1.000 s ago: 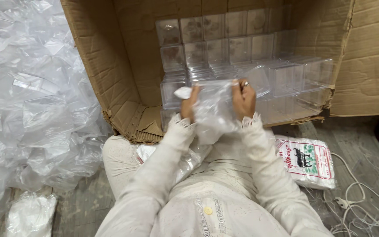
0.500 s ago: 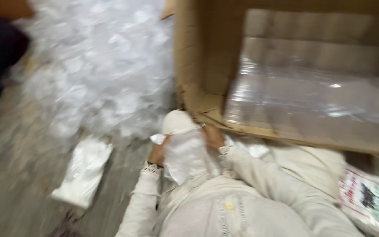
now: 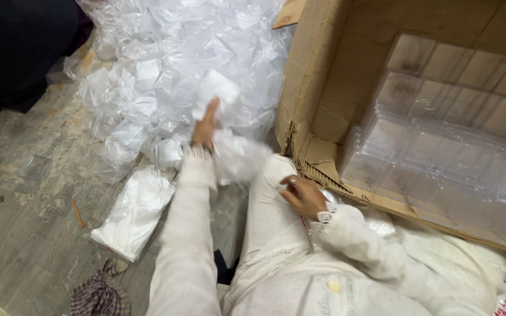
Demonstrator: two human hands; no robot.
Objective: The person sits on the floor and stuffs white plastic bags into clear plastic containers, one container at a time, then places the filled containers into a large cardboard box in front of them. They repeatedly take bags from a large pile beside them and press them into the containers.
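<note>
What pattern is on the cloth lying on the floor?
A dark checked pattern on the cloth, seen in the head view.

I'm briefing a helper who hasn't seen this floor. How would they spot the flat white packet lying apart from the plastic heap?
Start at the big heap of crumpled clear plastic bags left of the cardboard box. Below it, on the grey floor beside the person's left sleeve, lies the flat white packet. Unlike the loose crumpled bags, it is smooth, rectangular and opaque white.

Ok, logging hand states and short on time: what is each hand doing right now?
Left hand: stretched toward the pile of clear bags, touching a small white packet; grip unclear.
Right hand: resting on the lap, fingers curled, apparently empty.
</note>
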